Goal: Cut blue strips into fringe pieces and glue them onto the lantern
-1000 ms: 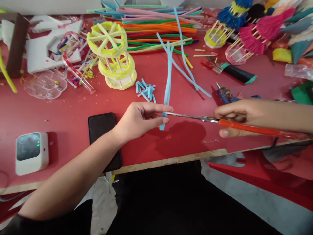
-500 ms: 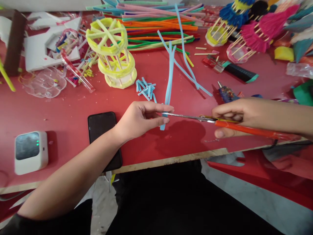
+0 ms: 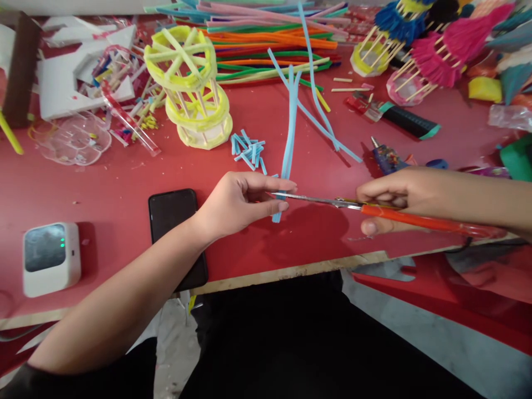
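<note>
Between thumb and fingers, my left hand (image 3: 239, 202) pinches a few light blue pipe cleaners (image 3: 288, 138) near their lower ends. Scissors (image 3: 407, 215) with orange handles are gripped in my right hand (image 3: 394, 199), their blades pointing left across the pipe cleaners at the left fingertips. A small heap of short blue cut pieces (image 3: 248, 149) lies just above my left hand. Two loose blue pipe cleaners (image 3: 322, 105) cross on the table farther right. To the left of the heap stands a round yellow frame (image 3: 191, 88) of pipe cleaners and thin sticks.
A phone (image 3: 173, 213) lies under my left forearm, and a white device (image 3: 50, 260) sits further left. Bundled coloured pipe cleaners (image 3: 270, 41) spread along the back. A box cutter (image 3: 409, 121) and a glue gun (image 3: 386, 156) lie right, below stick models (image 3: 436, 66) with paper frills.
The scissors and my right hand have shifted very slightly left, with the blade tip a little further across the pipe cleaners. My left hand keeps its pinch.
</note>
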Demonstrator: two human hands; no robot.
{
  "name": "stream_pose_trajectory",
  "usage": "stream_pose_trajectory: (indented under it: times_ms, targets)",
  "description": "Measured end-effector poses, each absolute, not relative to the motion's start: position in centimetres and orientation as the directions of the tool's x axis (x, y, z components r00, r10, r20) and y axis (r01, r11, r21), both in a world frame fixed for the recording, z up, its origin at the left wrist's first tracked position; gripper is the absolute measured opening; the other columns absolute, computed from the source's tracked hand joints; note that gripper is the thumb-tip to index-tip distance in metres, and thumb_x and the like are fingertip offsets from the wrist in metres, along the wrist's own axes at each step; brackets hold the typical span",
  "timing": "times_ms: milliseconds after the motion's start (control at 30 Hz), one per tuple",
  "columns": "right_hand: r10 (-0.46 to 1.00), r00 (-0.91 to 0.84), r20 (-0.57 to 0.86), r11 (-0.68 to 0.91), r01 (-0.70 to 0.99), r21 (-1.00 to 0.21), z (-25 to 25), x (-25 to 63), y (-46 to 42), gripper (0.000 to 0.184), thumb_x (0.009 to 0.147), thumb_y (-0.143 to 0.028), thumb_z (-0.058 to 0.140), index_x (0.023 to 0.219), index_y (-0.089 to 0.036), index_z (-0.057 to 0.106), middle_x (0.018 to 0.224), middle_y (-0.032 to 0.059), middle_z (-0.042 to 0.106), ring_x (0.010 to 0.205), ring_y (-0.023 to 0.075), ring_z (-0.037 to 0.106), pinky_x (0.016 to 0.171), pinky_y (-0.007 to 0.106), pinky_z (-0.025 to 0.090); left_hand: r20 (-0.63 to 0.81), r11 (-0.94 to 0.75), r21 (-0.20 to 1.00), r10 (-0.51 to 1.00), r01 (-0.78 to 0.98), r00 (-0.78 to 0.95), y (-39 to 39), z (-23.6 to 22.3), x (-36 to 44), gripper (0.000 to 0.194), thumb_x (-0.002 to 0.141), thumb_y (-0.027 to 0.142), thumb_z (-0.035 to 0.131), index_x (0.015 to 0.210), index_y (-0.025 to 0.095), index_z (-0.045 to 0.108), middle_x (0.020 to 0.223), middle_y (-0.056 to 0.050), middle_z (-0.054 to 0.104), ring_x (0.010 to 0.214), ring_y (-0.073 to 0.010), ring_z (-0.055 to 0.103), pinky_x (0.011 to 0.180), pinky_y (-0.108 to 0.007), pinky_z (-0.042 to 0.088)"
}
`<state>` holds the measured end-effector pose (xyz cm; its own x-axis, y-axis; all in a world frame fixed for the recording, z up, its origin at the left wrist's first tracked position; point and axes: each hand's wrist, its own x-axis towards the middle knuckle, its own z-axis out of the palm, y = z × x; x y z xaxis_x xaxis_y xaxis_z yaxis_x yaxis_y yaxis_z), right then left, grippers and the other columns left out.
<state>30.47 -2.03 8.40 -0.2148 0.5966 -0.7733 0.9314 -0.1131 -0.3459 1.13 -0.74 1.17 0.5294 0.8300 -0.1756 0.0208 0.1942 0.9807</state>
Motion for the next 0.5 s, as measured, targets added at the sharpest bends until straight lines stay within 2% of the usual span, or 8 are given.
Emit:
stream_pose_trajectory:
  times_ms: [233, 333, 500]
  targets:
    - [0.602, -0.192, -0.775, -0.106, 0.943, -0.316, 9.05, 29.62, -2.46, 0.078, 0.061, -0.1, 0.063, 0.065, -0.024, 0.048, 0.064, -0.0061, 0.033, 0.062, 0.0132, 0.035, 0.061, 0.032, 0.026, -0.178, 0.197, 0.98, 0.826, 0.022, 0.535, -0.7, 1.1, 1.09, 0.032, 0.075, 0.008, 0.085, 0.106, 0.018, 0.086, 0.108, -0.006, 0.085, 0.081, -0.0156, 0.082, 0.074, -0.018, 0.067]
    - [0.632, -0.193, -0.751, -0.065, 0.952, -0.299, 8.98, 29.59, -2.63, 0.079, 0.06, -0.101, 0.061, 0.063, -0.024, 0.046, 0.062, -0.0057, 0.032, 0.061, 0.0134, 0.034, 0.06, 0.032, 0.026, -0.186, 0.207, 0.978, 0.823, 0.022, 0.537, -0.72, 1.12, 1.17, 0.032, 0.075, 0.007, 0.085, 0.106, 0.017, 0.086, 0.106, -0.006, 0.086, 0.081, -0.0152, 0.082, 0.074, -0.017, 0.067]
    - [0.679, -0.237, -0.695, -0.026, 0.938, -0.346, 8.51, 29.79, -2.93, 0.075, 0.064, -0.097, 0.062, 0.059, -0.025, 0.042, 0.058, -0.0054, 0.027, 0.058, 0.0135, 0.028, 0.056, 0.032, 0.023, -0.189, 0.207, 0.978, 0.825, 0.026, 0.532, -0.62, 1.27, 1.18, 0.034, 0.076, 0.008, 0.085, 0.109, 0.017, 0.085, 0.102, -0.006, 0.086, 0.076, -0.0122, 0.08, 0.068, -0.013, 0.064]
